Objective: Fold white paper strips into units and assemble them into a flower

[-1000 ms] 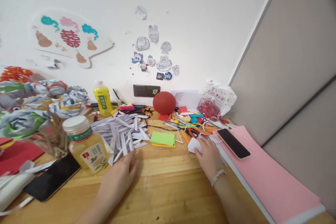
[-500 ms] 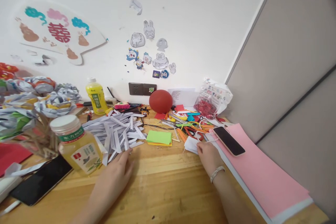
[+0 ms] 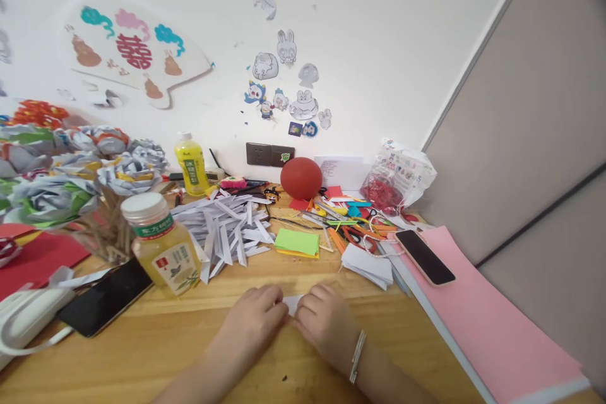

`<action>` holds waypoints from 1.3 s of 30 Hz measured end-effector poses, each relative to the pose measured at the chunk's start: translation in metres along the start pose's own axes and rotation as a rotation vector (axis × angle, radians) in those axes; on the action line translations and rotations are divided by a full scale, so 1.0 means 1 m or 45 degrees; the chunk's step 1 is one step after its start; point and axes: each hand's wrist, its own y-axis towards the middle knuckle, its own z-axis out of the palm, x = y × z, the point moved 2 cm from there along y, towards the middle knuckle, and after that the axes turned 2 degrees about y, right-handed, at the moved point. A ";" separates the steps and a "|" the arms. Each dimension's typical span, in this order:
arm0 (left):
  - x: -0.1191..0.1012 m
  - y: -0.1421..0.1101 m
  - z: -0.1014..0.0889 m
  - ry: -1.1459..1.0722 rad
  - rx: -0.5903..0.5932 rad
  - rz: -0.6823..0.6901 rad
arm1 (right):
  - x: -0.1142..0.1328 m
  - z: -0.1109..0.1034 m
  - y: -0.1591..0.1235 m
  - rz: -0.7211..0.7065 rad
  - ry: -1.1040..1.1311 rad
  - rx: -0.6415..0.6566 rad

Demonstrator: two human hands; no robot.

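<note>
Since half a second ago, my left hand (image 3: pixel 260 312) and right hand (image 3: pixel 324 315) have come together, fingers of both pinching a small white paper (image 3: pixel 291 304) between them, near the middle of the table (image 3: pixel 293 353). Beyond lie green sticky notes (image 3: pixel 297 242), white slips (image 3: pixel 367 265) rightward, white strips (image 3: pixel 227 230) leftward.

the fan (image 3: pixel 134 52) reads "囍", near bottle (image 3: pixel 165 259) "东方树叶", far bottle (image 3: pixel 192 167) "冰糖".

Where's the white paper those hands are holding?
In the head view, the white paper is low centre, between the left hand and right hand, in front of the green paper.
</note>
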 end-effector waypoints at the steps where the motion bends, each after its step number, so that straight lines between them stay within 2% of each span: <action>1: -0.002 0.000 0.001 0.030 0.032 0.037 | 0.001 0.002 0.000 -0.011 0.033 0.031; 4: 0.001 -0.004 0.000 0.034 0.086 0.121 | -0.004 -0.003 -0.003 0.048 0.200 0.078; 8: 0.005 -0.009 -0.004 0.020 0.141 0.089 | -0.012 -0.014 -0.006 0.193 0.370 0.070; 13: 0.002 -0.010 -0.004 -0.113 0.122 0.038 | -0.009 -0.011 -0.006 0.069 0.395 0.085; 16: 0.001 -0.008 -0.008 -0.032 0.064 0.061 | -0.008 -0.010 -0.007 0.042 0.389 0.135; 20: -0.012 -0.009 -0.018 0.030 -0.094 0.235 | -0.008 -0.010 -0.007 0.239 0.387 0.166; 23: -0.032 -0.013 -0.013 -0.007 -0.079 0.411 | -0.010 -0.007 -0.007 0.410 0.425 0.147; 26: -0.044 -0.017 0.001 0.130 -0.077 0.282 | -0.012 -0.002 -0.007 0.484 0.467 0.135; 30: -0.047 -0.022 0.017 0.291 -0.034 0.238 | -0.015 0.003 -0.006 0.508 0.441 0.131; 39: -0.053 -0.023 0.014 0.337 0.030 0.200 | -0.011 0.005 -0.006 0.519 0.364 0.170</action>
